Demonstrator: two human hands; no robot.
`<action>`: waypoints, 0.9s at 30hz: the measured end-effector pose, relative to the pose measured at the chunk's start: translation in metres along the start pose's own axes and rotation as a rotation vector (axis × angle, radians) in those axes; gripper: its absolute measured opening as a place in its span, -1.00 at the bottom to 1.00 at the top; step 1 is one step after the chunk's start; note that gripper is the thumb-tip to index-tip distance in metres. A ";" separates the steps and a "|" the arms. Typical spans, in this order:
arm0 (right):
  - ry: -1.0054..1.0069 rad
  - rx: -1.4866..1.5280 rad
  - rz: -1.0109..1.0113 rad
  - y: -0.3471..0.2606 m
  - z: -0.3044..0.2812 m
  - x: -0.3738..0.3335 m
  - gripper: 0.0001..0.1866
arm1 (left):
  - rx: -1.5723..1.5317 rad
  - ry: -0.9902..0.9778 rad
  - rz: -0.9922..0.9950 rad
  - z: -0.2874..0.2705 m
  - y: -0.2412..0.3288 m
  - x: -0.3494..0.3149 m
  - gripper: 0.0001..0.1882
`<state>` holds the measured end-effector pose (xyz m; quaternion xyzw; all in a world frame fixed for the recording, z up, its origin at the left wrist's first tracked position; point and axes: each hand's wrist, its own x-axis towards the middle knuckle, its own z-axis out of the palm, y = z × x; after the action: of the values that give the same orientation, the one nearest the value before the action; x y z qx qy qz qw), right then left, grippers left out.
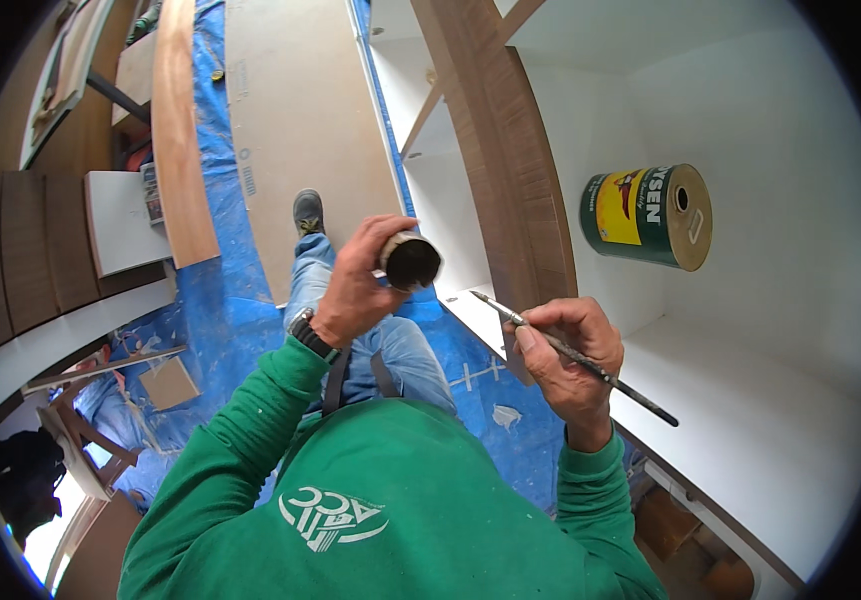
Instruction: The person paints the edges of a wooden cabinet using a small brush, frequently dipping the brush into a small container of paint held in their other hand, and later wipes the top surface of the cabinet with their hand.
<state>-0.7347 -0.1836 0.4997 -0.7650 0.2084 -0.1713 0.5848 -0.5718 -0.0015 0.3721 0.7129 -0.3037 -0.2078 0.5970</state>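
My left hand [355, 275] is wrapped round a small open can [411, 261], whose dark mouth faces up toward me; what is inside is too dark to make out. Between the thumb and fingers of my right hand [575, 365] is a thin paintbrush [600, 371], its metal ferrule and tip pointing up and left. The brush tip is a short way right of the can, apart from it. Just beyond the tip runs the brown wood-grain edge [535, 220] of a white cabinet. A green and yellow tin [645, 216] lies inside the cabinet, against its white inner side.
Blue plastic sheeting [250, 350] covers the floor, with a large beige board [300, 110] on it. A long wooden plank [182, 130] and a white panel [125, 225] stand to the left. A cabinet with brown fronts [25, 250] is at the far left.
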 end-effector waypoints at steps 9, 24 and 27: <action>-0.150 -0.246 -0.228 -0.040 0.013 0.001 -0.86 | 0.103 -0.060 0.189 -0.010 0.082 -0.014 -0.20; -0.259 -0.361 -0.136 -0.066 0.073 0.049 -0.84 | 0.134 -0.135 0.253 -0.074 0.064 0.021 -0.14; -0.279 -0.386 -0.165 -0.072 0.089 0.072 -0.82 | 0.142 -0.157 0.260 -0.093 0.056 0.039 -0.16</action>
<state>-0.6199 -0.1313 0.5482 -0.8932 0.0913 -0.0681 0.4349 -0.4921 0.0336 0.4483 0.6894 -0.4532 -0.1619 0.5414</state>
